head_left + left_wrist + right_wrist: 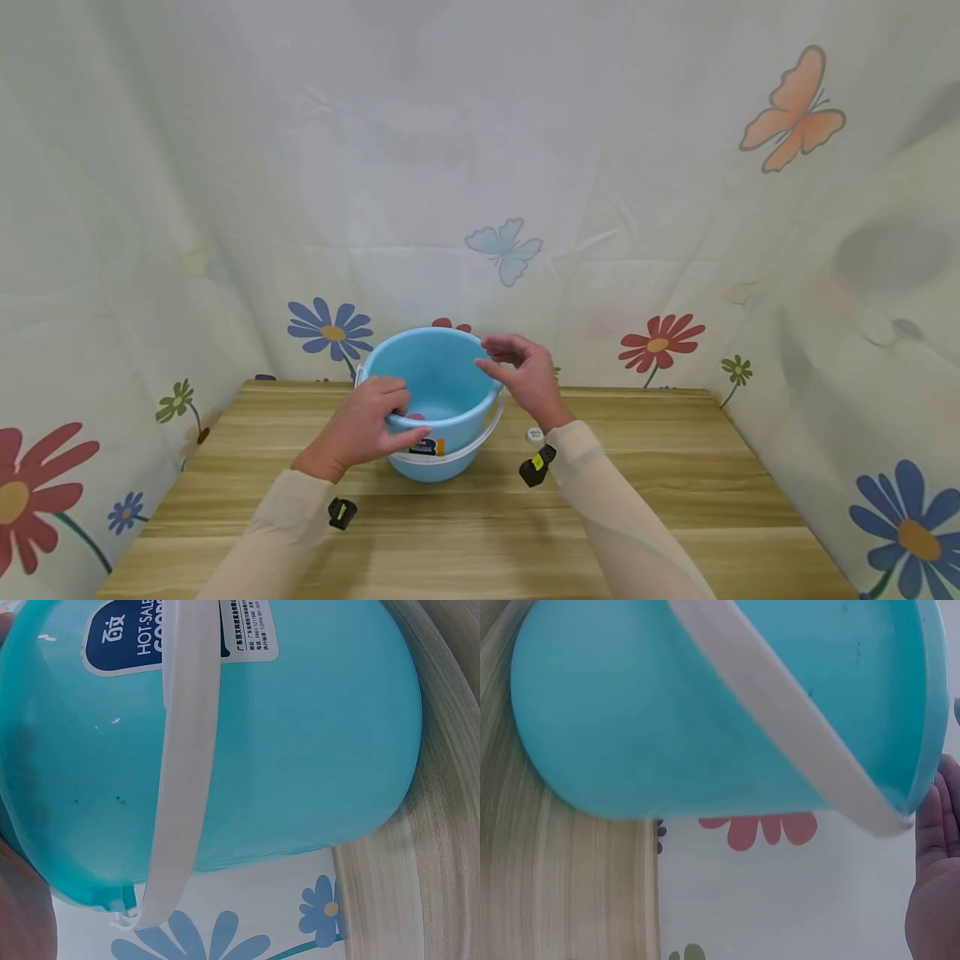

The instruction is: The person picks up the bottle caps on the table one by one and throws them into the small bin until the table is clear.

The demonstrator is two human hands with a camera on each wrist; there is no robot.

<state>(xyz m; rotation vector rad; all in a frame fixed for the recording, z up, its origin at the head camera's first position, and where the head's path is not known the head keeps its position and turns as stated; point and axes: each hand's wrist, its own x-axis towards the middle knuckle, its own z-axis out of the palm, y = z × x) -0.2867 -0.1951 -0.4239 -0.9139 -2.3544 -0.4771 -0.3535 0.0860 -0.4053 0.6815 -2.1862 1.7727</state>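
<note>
A light blue plastic bucket [435, 475] stands upright on the wooden table, its white handle [489, 429] hanging down at the front. At the near left rim, my left hand [367, 421] grips the edge, fingers bent over it and thumb stretched along the outside. My right hand [527, 371] is at the right rim, its fingers loosely bent and apart from the thumb, with nothing held. In the right wrist view its fingers [949, 799] lie close by the rim; contact is unclear. Inside the bucket a small pinkish thing [415, 416] shows, mostly hidden.
A small white round object [535, 435] sits beside the right wrist. Black wrist cameras hang under both forearms. The wooden table [645, 467] meets a flower-printed curtain [600, 300] at its back and sides. A dark label [124, 637] is on the bucket's front.
</note>
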